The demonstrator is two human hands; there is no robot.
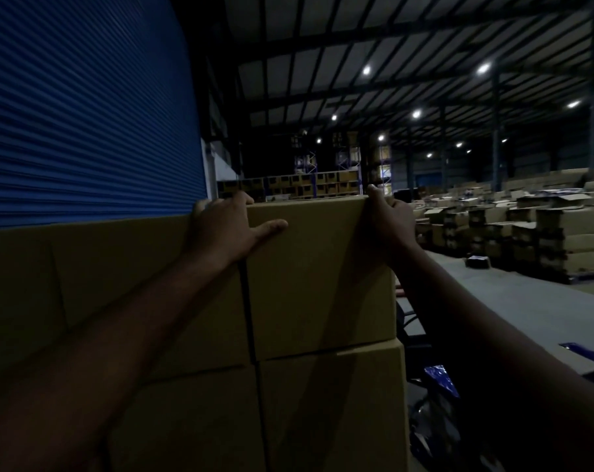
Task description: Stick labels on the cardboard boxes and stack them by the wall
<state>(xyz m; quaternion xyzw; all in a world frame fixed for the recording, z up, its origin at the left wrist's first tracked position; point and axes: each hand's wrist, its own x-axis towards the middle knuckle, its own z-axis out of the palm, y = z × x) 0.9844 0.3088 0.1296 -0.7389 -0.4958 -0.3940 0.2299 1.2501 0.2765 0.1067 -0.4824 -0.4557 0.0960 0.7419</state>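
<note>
Against the blue roller shutter (84,107), your top cardboard box (319,274) sits on the right end of the stack, resting on a lower box (333,410) and touching the neighbouring box (101,284) on its left. Your left hand (220,229) lies over the top left corner, thumb stretched flat across the front face, the other fingers hooked over the top edge. Your right hand (389,216) grips the top right corner, thumb up along the edge, fingers curled round the side. Beyond, to the right, more cartons (527,229) stand in rows across the warehouse floor (513,301).
</note>
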